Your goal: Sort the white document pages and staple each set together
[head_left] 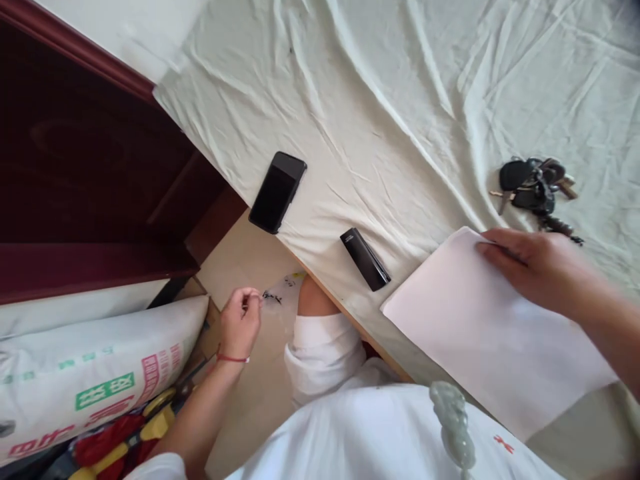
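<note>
My right hand (530, 263) grips the top edge of several white paper sheets (480, 320), thumb on top, at the right of the cloth-covered table. The lower end of the sheets hangs over the table's near edge. Off the table at the left, my left hand (241, 323) is closed in a pinch, with a red cord on the wrist. A clear plastic bag (283, 297) with black print shows at its fingertips. Between the paper and a black phone (277, 193) lies an oblong black object (365, 259), perhaps a stapler.
A bunch of keys (533, 187) rests on the pale wrinkled tablecloth (380, 100), just beyond my right hand. Dark red wooden furniture (90, 147) stands at the left. Below it lie a printed white sack (100, 367) and red and yellow items.
</note>
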